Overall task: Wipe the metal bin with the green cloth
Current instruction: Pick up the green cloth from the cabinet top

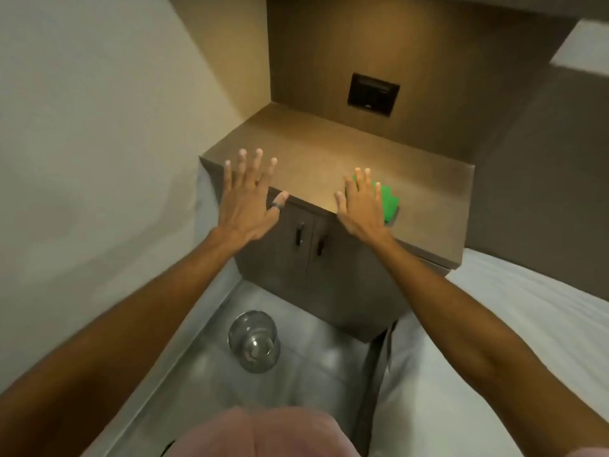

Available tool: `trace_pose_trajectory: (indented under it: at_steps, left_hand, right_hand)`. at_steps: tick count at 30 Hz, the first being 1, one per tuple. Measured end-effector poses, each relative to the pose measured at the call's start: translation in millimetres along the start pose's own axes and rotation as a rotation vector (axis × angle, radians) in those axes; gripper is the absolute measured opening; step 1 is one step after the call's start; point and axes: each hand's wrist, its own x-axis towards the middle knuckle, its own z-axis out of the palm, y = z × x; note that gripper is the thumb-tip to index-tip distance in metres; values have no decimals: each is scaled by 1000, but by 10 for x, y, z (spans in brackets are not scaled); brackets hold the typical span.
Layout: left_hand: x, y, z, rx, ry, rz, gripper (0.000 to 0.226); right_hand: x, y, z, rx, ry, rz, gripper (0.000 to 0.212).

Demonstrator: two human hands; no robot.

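A round shiny metal bin [253,341] stands on the grey tiled floor below me, left of centre, with nothing near it. The green cloth [389,202] lies on top of a brown bedside cabinet [329,153], near its front edge. My right hand [361,201] is stretched out flat with fingers apart, in front of the cloth and covering its left part; I cannot tell whether it touches it. My left hand [252,197] is spread open over the cabinet's front left corner, holding nothing. A ring sits on its thumb.
The cabinet has two doors with dark handles [300,234] facing me. A dark switch panel [374,94] is set in the wooden wall behind it. A bed with white sheets [510,341] fills the right side. A pale wall [99,159] closes the left.
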Motion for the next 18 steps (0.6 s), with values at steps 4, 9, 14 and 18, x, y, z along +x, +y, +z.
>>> trace_pose_trajectory:
  at_steps: [4, 9, 14, 18]
  left_hand:
    - [-183, 41, 158, -15, -110, -13, 70]
    - [-387, -144, 430, -19, -224, 51, 66]
    - [-765, -322, 826, -68, -404, 89, 64]
    - [-1083, -458, 1163, -151, -547, 124, 62]
  right_hand:
    - [296, 418, 137, -36, -73, 118, 63]
    - [327, 590, 526, 6, -123, 153, 96]
    - [-62, 384, 508, 40, -99, 49, 93]
    - [-639, 32, 798, 297, -88, -49, 77]
